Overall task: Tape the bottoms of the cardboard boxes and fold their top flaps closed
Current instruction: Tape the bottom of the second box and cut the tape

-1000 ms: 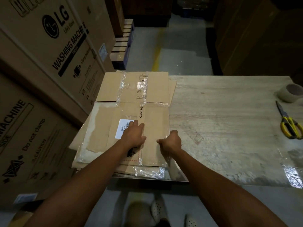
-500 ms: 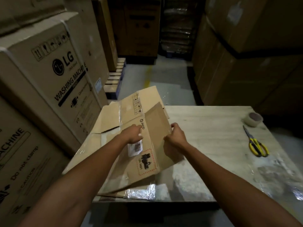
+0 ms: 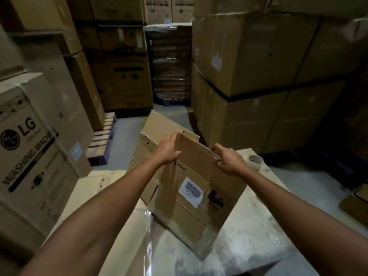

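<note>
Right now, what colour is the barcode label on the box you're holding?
White with black bars, on the brown cardboard box; the label shows clearly in the head view.

A pale, worn table [image 3: 249,236] carries everything. A flattened cardboard box [image 3: 191,196] stands on it on its lower edge, tilted. More flat cardboard [image 3: 87,188] lies on the table's left part. A roll of tape [image 3: 255,160] sits near the far right corner.

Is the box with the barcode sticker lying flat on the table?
No, both hands, left hand and right hand, hold the box up on its edge.
</note>
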Action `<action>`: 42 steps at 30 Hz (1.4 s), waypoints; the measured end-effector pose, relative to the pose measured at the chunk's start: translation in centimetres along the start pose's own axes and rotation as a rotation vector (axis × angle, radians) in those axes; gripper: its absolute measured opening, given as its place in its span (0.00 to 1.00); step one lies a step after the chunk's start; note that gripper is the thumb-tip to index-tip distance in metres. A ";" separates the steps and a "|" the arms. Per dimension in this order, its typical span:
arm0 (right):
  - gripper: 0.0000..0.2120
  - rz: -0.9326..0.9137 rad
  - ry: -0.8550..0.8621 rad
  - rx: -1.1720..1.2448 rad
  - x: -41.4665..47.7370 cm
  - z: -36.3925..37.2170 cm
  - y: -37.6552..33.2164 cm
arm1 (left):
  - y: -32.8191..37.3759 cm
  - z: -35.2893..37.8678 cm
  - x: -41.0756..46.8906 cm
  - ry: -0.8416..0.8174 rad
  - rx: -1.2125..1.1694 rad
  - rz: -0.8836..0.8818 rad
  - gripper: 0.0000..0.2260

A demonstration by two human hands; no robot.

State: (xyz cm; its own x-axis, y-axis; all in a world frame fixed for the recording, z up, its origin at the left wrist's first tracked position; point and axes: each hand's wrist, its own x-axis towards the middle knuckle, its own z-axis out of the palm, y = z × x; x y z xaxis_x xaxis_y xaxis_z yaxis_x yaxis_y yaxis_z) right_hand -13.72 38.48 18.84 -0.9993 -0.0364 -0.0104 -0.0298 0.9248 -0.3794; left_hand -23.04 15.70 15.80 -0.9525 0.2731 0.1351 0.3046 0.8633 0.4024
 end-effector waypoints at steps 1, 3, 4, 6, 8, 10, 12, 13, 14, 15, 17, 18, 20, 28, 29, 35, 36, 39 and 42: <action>0.20 -0.007 0.018 -0.011 0.4 -1.4 0.8 | 1.5 -0.1 1.0 0.017 -0.073 -0.003 0.37; 0.21 -0.022 0.049 -0.034 1.2 -4.0 2.3 | 4.4 -0.5 2.7 0.093 -0.276 -0.019 0.31; 0.21 -0.038 0.065 -0.041 1.8 -5.2 3.1 | 5.8 -0.9 3.6 0.132 -0.398 -0.029 0.27; 0.20 -0.068 0.093 -0.024 2.9 -7.5 4.4 | 8.0 -1.5 5.2 0.197 -0.573 -0.051 0.21; 0.19 -0.105 0.106 -0.012 4.0 -9.4 5.7 | 9.5 -1.9 6.8 0.237 -0.637 -0.079 0.20; 0.18 -0.148 0.094 -0.032 4.9 -10.5 6.8 | 9.7 -1.8 7.8 0.236 -0.670 -0.143 0.21; 0.17 -0.187 0.068 -0.068 5.7 -10.9 8.1 | 9.7 -1.1 8.2 0.214 -0.701 -0.200 0.18; 0.17 -0.210 0.039 -0.089 5.9 -10.8 8.7 | 9.7 -0.6 7.9 0.203 -0.710 -0.226 0.16; 0.17 -0.238 0.007 -0.108 6.2 -10.5 9.4 | 9.7 -0.1 7.5 0.191 -0.710 -0.255 0.14; 0.17 -0.262 -0.026 -0.127 6.2 -10.1 9.9 | 9.6 0.5 6.8 0.179 -0.699 -0.276 0.13; 0.18 -0.306 -0.091 -0.146 6.3 -9.4 10.8 | 9.2 1.9 5.5 0.186 -0.664 -0.309 0.12; 0.18 -0.320 -0.120 -0.131 6.5 -9.0 11.3 | 8.9 2.5 4.7 0.203 -0.647 -0.318 0.12; 0.16 -0.341 -0.169 -0.086 6.7 -8.5 11.7 | 8.6 3.3 3.1 0.248 -0.621 -0.330 0.13; 0.29 -0.296 -0.507 -0.036 6.8 -8.3 8.7 | 8.0 3.5 0.7 0.243 -0.659 -0.312 0.11; 0.31 -0.280 -0.512 -0.022 6.7 -8.5 8.4 | 8.1 3.4 0.6 0.239 -0.668 -0.307 0.10; 0.24 -0.222 -0.364 0.009 8.3 -7.8 7.9 | 7.0 2.6 0.5 0.165 -0.702 -0.248 0.10; 0.23 -0.189 -0.312 -0.004 8.7 -7.7 8.1 | 6.7 2.3 0.5 0.151 -0.710 -0.235 0.10; 0.20 -0.062 -0.195 0.005 9.8 -7.8 8.8 | 5.7 1.1 0.0 0.130 -0.676 -0.187 0.09; 0.19 0.129 -0.098 0.080 11.0 -8.0 9.9 | 4.9 -0.6 -0.6 0.132 -0.605 -0.173 0.10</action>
State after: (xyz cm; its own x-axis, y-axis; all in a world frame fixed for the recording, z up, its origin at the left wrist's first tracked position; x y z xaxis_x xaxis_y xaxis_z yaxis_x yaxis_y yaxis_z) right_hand -25.18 50.29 22.31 -0.9875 0.0401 -0.1525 0.1044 0.8911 -0.4417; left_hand -20.96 19.51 18.26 -0.9911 0.0634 0.1168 0.1329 0.4874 0.8630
